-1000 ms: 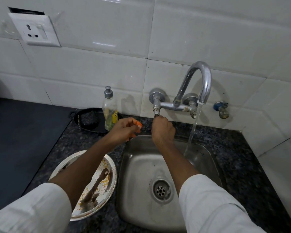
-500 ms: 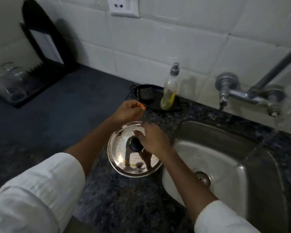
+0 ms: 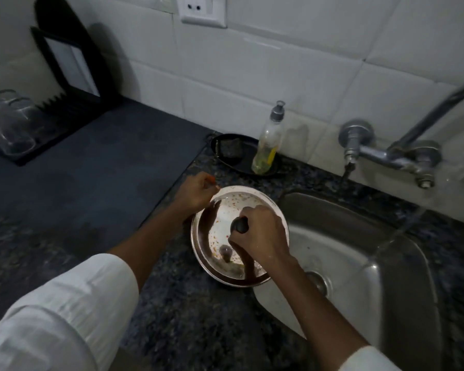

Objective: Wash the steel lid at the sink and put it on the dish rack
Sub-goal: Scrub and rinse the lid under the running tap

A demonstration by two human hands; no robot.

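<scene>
The steel lid [image 3: 220, 228] is round and smeared with food, with a black knob in its middle. It sits at the left rim of the steel sink [image 3: 340, 253], over the speckled counter. My right hand [image 3: 260, 234] grips the black knob. My left hand [image 3: 196, 192] rests at the lid's upper left rim with fingers curled; a small orange thing shows at its fingertips. Water runs from the tap [image 3: 402, 153] into the sink on the right. The black dish rack [image 3: 51, 111] stands at the far left by the wall.
A soap bottle [image 3: 268, 143] stands in a black dish [image 3: 233, 153] that also holds a dark scrubber, just behind the lid. Clear glasses [image 3: 8, 124] lie on the dish rack. A dark mat covers the counter between rack and sink. A wall socket [image 3: 202, 9] is above.
My right hand left the tap valve and took hold of the lid's knob. My view swung left, bringing the dish rack into sight. The lid now sits closer to the sink.
</scene>
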